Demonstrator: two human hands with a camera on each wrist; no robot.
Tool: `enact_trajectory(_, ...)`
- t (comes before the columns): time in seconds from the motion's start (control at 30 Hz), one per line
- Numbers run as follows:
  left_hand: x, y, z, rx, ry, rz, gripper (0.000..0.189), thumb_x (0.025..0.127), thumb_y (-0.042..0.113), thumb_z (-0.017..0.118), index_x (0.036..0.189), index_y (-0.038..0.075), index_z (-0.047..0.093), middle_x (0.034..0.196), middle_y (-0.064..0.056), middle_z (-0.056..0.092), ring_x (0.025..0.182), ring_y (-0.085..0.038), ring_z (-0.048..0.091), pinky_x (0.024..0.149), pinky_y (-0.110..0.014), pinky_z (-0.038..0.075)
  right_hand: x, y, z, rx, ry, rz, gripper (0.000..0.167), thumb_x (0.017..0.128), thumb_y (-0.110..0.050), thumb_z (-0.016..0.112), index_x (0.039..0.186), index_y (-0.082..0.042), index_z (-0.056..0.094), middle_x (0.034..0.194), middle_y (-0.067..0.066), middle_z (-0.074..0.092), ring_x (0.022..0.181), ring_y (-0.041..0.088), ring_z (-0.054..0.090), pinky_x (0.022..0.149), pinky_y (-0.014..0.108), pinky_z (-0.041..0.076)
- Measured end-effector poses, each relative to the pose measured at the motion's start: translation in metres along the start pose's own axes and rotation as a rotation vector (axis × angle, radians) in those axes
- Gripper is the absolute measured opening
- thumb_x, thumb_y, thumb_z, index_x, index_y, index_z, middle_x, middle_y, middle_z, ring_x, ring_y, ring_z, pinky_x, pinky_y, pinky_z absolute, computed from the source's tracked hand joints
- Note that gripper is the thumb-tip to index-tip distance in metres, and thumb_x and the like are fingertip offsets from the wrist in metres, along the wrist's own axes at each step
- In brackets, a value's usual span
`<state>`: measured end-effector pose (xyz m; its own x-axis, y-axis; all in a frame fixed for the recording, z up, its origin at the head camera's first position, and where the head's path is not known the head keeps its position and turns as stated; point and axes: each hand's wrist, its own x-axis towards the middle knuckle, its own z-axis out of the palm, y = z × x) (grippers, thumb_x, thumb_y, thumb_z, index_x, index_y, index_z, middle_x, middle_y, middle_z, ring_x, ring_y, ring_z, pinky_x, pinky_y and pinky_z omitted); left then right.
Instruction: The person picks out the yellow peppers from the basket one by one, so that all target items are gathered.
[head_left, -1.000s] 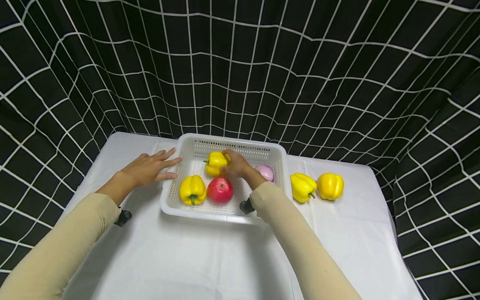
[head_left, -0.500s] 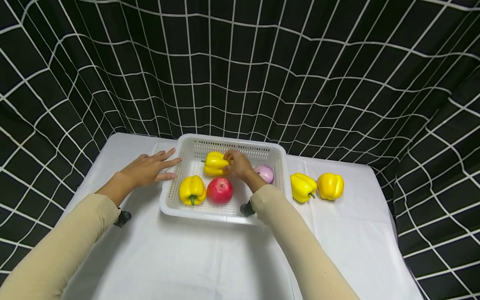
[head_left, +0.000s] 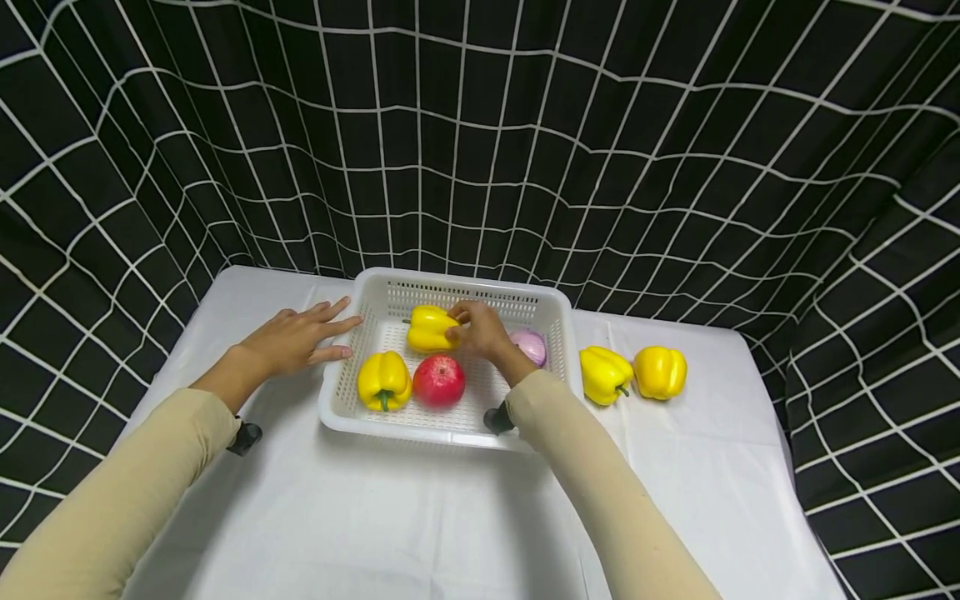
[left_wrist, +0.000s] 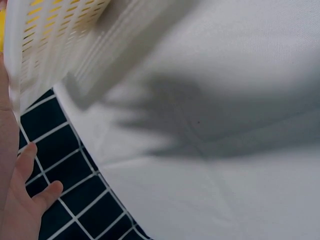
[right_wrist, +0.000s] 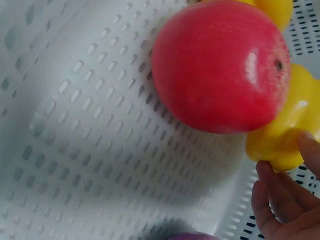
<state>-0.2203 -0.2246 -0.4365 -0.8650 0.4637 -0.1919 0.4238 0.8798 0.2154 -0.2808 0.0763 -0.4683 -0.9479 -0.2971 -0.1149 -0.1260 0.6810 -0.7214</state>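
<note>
Inside a white perforated basket (head_left: 427,436), a yellow bell pepper (head_left: 429,329) lies on its side near the back wall, stem to the left. My right hand (head_left: 483,332) pinches its right end; in the right wrist view the thumb and curled fingers (right_wrist: 280,197) touch opposite sides of it. Just in front lies a round red fruit (head_left: 439,381), and left of that another yellow bell pepper (head_left: 385,381). A purple onion (head_left: 529,346) sits by the right wall, partly behind my right wrist. My left hand (head_left: 296,337), fingers spread, touches the basket's left rim.
Two more yellow bell peppers (head_left: 606,375) (head_left: 661,372) lie on the white-covered table (head_left: 720,483) right of the basket. A black curtain with a white grid (head_left: 480,142) hangs behind the table and at both sides.
The pepper in my right hand shifted very slightly left, and the right hand moved a little right, now at the pepper's end. My left hand stays at the rim.
</note>
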Motion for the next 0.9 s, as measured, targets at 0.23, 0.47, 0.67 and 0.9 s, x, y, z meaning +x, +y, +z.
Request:
enact_trajectory(0.23, 0.0, 0.0, -0.001, -0.005, 0.002, 0.006, 0.064, 0.101, 0.051, 0.051, 0.156, 0.024, 0.035, 0.165, -0.011, 0.018, 0.147, -0.042, 0.023, 0.111, -0.069, 0.024, -0.005, -0.005, -0.019, 0.056, -0.018, -0.082, 0.026, 0.09, 0.0, 0.071, 0.115, 0.007, 0.066, 0.12, 0.024, 0.067, 0.113, 0.037, 0.064, 0.095, 0.04, 0.054)
enact_trajectory(0.47, 0.0, 0.0, 0.0, -0.012, 0.013, 0.011, 0.065, 0.1, 0.052, 0.051, 0.156, 0.022, 0.035, 0.165, -0.012, 0.019, 0.147, -0.042, 0.024, 0.11, -0.069, 0.026, -0.016, -0.01, -0.051, 0.129, -0.03, -0.146, 0.024, 0.09, 0.004, 0.07, 0.113, 0.009, 0.066, 0.117, 0.025, 0.067, 0.106, 0.036, 0.067, 0.09, 0.039, 0.056)
enact_trajectory(0.67, -0.001, -0.002, 0.002, -0.014, 0.014, 0.006, 0.065, 0.1, 0.051, 0.052, 0.156, 0.022, 0.034, 0.165, -0.011, 0.018, 0.147, -0.042, 0.024, 0.11, -0.068, 0.027, -0.03, -0.005, -0.08, 0.121, -0.046, -0.212, 0.023, 0.09, 0.002, 0.07, 0.112, 0.006, 0.068, 0.116, 0.021, 0.069, 0.11, 0.032, 0.065, 0.091, 0.037, 0.056)
enact_trajectory(0.9, -0.002, 0.0, 0.0, -0.004, 0.025, 0.026, 0.065, 0.1, 0.051, 0.052, 0.155, 0.021, 0.035, 0.164, -0.013, 0.021, 0.146, -0.042, 0.025, 0.109, -0.068, 0.029, -0.063, 0.009, -0.121, 0.09, -0.057, -0.204, 0.025, 0.091, 0.0, 0.07, 0.116, 0.005, 0.067, 0.12, 0.02, 0.067, 0.105, 0.035, 0.067, 0.089, 0.036, 0.057)
